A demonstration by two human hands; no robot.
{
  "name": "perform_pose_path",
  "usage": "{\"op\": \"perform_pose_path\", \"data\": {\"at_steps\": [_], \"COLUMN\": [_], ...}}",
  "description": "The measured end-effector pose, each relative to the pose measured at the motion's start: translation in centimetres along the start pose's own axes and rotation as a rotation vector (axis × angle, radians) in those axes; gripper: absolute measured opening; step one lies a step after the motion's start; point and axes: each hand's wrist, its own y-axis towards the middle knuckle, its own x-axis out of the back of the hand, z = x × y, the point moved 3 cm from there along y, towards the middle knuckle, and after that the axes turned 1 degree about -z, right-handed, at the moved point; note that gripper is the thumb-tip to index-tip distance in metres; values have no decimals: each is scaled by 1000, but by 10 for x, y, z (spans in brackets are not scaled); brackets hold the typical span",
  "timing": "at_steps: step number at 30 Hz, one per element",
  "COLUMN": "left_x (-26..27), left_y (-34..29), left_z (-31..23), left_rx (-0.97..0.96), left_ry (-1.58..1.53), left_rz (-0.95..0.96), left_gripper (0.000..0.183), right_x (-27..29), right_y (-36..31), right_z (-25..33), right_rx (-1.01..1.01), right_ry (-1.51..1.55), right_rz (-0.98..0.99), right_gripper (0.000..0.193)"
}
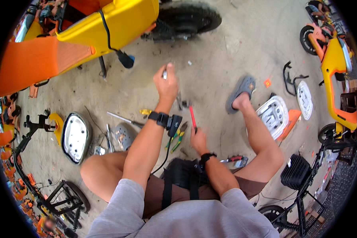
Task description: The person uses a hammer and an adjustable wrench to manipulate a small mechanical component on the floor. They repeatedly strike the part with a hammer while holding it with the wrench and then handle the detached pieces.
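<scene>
My left hand [166, 82] is stretched forward over the concrete floor, closed around a small silvery metal piece [165, 74]; most of it is hidden by the fingers. Nearer to me, my right hand [198, 140] grips a hammer [192, 115] by its red and black handle, the dark head lying towards the far left. Pliers [179, 139] with green and yellow handles rest on the floor between my forearms. Left of my left forearm lie a long screwdriver [123, 118] and a small yellow item [145, 112].
A yellow and orange scooter body [119, 23] with a black tyre [190, 20] stands ahead at left. Upturned seats with white undersides [76, 137] [273, 115] lie either side. A red-handled tool [236, 159] is beside my right forearm. Black frames [301, 206] stand at the edges.
</scene>
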Motion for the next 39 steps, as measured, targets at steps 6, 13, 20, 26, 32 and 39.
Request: {"op": "perform_pose_path", "data": {"at_steps": [6,13,20,26,32,39], "left_x": [26,-9,-7,-23,-15,-11], "left_y": [0,-13,-33,-21,-42,-45], "left_z": [-1,-28,-27,-29,-29,-26], "left_rx": [72,-128,-56,-201,-116,-222], "left_ry": [-47,134,153,167,149,201], "left_rz": [-70,17,41,72,105,140], "left_gripper": [31,33,35,34,35,33], "right_x": [51,-12,72,6,95,7], "right_y": [28,5,33,16,28,18], "right_z": [90,-26,113,-53,87,12], "right_rx": [111,42,128,-258,96,0], "right_ry": [266,-7,546,15,461,22], "right_rz": [-99,-47,-180,17,-277,-40], "right_gripper": [43,46,49,58,43,55]}}
